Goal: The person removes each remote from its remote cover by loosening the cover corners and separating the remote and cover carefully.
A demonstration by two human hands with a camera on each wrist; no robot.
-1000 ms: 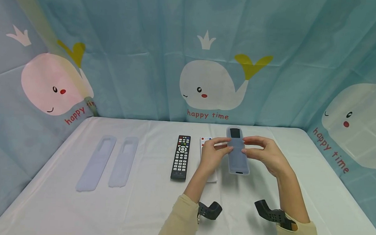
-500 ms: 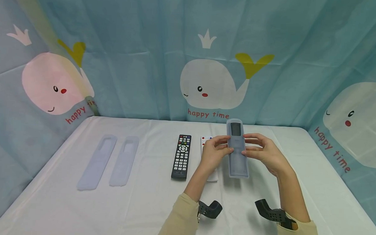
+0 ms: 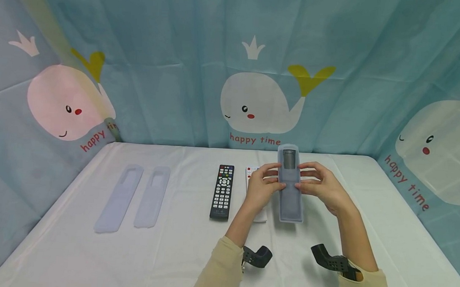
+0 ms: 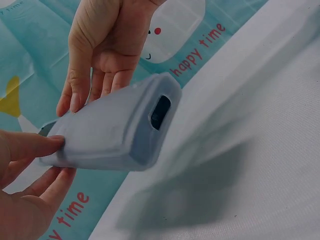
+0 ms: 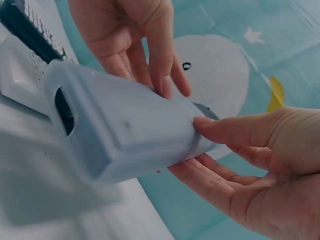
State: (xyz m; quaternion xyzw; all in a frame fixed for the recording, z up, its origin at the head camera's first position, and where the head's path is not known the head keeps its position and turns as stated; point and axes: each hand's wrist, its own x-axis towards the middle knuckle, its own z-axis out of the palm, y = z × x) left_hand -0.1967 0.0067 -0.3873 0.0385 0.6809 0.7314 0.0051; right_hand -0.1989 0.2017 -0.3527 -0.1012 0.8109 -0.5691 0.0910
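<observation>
While I hold the covered remote [image 3: 290, 185] up above the white table [image 3: 180, 251], my left hand [image 3: 262, 187] pinches its left edge, thumb on top and fingers beneath, and my right hand [image 3: 321, 189] pinches the opposite edge the same way. Its dark end tips toward the whale curtain [image 3: 254, 104]. A black remote [image 3: 222, 192] lies just left of my left hand, a white one, mostly hidden, perhaps beneath it. Two empty sleeves [image 3: 134, 197] lie well apart to the left.
</observation>
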